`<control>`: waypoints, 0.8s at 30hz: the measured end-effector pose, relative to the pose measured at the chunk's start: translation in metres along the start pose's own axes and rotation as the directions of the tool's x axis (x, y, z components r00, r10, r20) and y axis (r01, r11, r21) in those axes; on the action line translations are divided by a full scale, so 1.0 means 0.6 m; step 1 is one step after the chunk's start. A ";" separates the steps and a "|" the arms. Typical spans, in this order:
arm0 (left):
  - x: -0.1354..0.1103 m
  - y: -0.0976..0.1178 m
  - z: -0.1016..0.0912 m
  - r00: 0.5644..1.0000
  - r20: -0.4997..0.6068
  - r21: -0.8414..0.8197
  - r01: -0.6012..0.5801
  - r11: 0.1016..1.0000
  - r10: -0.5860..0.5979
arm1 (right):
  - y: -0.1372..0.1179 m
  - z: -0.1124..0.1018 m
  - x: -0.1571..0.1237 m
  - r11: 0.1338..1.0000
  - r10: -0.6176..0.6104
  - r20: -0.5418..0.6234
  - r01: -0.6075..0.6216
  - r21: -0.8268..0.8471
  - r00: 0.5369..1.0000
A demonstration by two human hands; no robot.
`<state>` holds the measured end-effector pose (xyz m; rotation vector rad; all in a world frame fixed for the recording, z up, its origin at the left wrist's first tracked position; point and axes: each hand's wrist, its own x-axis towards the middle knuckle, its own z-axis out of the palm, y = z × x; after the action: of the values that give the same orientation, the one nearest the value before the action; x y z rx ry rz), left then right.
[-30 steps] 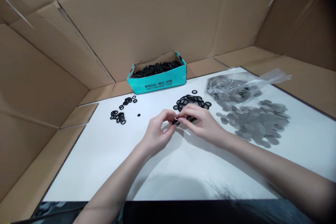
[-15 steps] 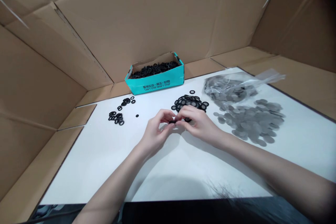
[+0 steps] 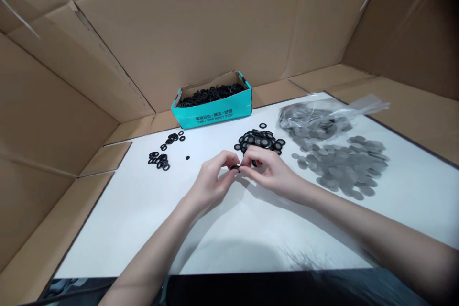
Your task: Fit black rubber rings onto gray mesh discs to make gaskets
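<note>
Between the fingertips of both hands is a small black ring (image 3: 234, 168), held just above the white tabletop. My left hand (image 3: 215, 172) pinches it from the left; my right hand (image 3: 267, 167) pinches its right side with thumb and forefinger. Fingers cover part of the ring, and whether a disc sits inside it I cannot tell. Right behind my right hand lies a pile of black rings with grey mesh centres (image 3: 260, 139). Loose black rings (image 3: 159, 160) lie in small groups to the left. Thin grey discs (image 3: 344, 167) are spread on the right.
A turquoise cardboard box (image 3: 215, 117) full of black rings stands at the back. A clear plastic bag (image 3: 311, 122) of grey discs lies at the back right. One small black dot-like piece (image 3: 187, 158) is on the white tabletop (image 3: 143, 215). Cardboard walls (image 3: 222, 24) surround the table.
My hands stay in nearly the same place. The right fingers have shifted slightly, and a little more of the black ring shows between the fingertips.
</note>
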<state>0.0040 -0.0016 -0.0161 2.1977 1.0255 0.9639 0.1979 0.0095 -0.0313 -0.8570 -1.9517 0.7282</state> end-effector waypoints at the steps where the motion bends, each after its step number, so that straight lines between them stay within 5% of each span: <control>1: 0.000 0.000 0.000 1.000 0.005 0.004 -0.001 1.000 0.001 | -0.001 0.001 0.000 1.000 -0.001 -0.004 0.001 -0.001 1.000; 24: -0.002 -0.001 0.017 0.989 -0.122 -0.185 0.057 0.981 -0.081 | 0.012 -0.006 0.002 0.989 -0.083 0.020 0.085 -0.123 0.996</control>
<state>0.0112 -0.0035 -0.0233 1.9599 1.0220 1.1335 0.2027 0.0157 -0.0345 -0.8393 -2.0498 0.5704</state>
